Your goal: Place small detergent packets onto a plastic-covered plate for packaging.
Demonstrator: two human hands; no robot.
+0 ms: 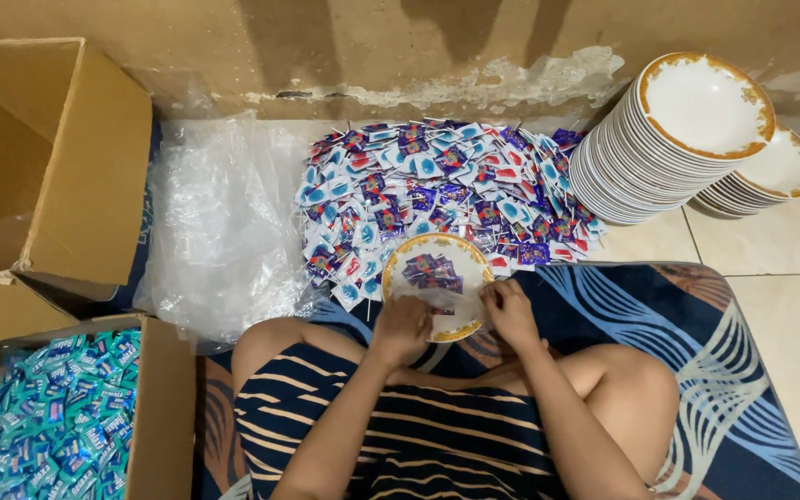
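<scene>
Indoors: tiled floor (pixel 770 306), peeling wall (pixel 474 79); left hand (pixel 402 326), right hand (pixel 511 310) both gripping gold-rimmed plate (pixel 437 289) over patterned mat (pixel 659 315).

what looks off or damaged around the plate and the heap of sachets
The plaster at the foot of the wall is flaking and cracked just behind the heap of small blue, red and purple sachets. The tall stack of gold-rimmed white plates leans sideways against that wall. Both hands, left and right, hold a gold-rimmed plate level.

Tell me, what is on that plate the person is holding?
A few purple sachets lie on the gold-rimmed plate. The left hand and right hand cover its near rim, hiding anything there.
</scene>
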